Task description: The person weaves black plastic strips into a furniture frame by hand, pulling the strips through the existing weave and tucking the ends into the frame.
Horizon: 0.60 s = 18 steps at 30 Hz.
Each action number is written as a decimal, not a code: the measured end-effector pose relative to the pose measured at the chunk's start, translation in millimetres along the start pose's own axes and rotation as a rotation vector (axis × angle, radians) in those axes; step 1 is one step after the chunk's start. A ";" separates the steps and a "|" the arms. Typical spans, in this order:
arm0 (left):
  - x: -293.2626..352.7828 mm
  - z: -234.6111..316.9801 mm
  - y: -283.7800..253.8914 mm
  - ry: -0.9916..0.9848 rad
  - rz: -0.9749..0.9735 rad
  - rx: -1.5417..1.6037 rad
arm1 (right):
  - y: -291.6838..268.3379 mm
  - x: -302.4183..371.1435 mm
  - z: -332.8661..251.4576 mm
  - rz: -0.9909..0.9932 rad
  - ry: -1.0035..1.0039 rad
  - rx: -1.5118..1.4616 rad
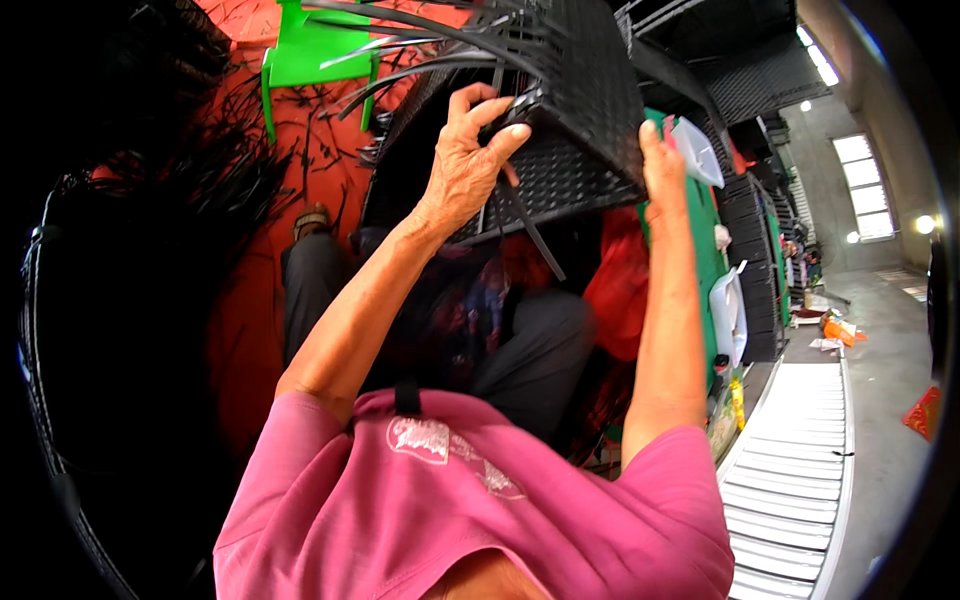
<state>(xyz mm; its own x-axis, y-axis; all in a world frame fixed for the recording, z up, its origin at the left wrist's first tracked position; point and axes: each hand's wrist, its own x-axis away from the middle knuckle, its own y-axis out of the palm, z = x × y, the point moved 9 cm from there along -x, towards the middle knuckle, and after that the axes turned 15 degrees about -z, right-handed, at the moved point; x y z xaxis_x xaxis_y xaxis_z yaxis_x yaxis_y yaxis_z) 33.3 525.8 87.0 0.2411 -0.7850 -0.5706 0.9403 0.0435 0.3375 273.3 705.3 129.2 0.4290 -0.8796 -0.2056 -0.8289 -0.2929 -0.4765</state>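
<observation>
Touching the near left edge of the black woven piece [595, 85], the left hand [465, 165] has half-curled fingers, its thumb standing apart from them; whether a strip is pinched there, I cannot tell. The right hand [662, 175] lies along the right edge of the woven piece, most of its fingers hidden, so I cannot tell how firmly they close. The woven piece is in front of the person, tilted, between the two hands. A loose black strip [535, 235] hangs below it, and long black strands [420, 22] fan out from its upper left. Below it too are a red cloth-like thing [618, 300] and the person's dark trousers [540, 345]. Left of it, a green chair [315, 48] stands on a red floor [335, 130] strewn with dark scraps. Right of it are two white containers [698, 152], and farther below right, a white slatted panel [785, 480].
</observation>
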 end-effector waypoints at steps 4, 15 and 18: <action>37.5 25.2 3.8 -0.039 0.068 -0.070 | 13.5 28.3 -24.5 -0.150 0.076 0.048; 23.4 32.7 -35.4 -0.159 0.125 0.150 | 156.0 217.9 278.1 -0.310 0.905 0.436; -4.1 32.3 -37.5 -0.140 0.052 0.092 | 188.9 272.3 334.4 -0.170 1.059 -0.127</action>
<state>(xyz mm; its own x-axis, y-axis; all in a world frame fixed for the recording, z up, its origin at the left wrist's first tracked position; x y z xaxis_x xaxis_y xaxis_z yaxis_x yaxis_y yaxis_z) -10.7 507.4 100.9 0.2474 -0.8619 -0.4426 0.9000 0.0352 0.4345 353.6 535.8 -302.7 0.0641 -0.6829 0.7277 -0.8452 -0.4248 -0.3243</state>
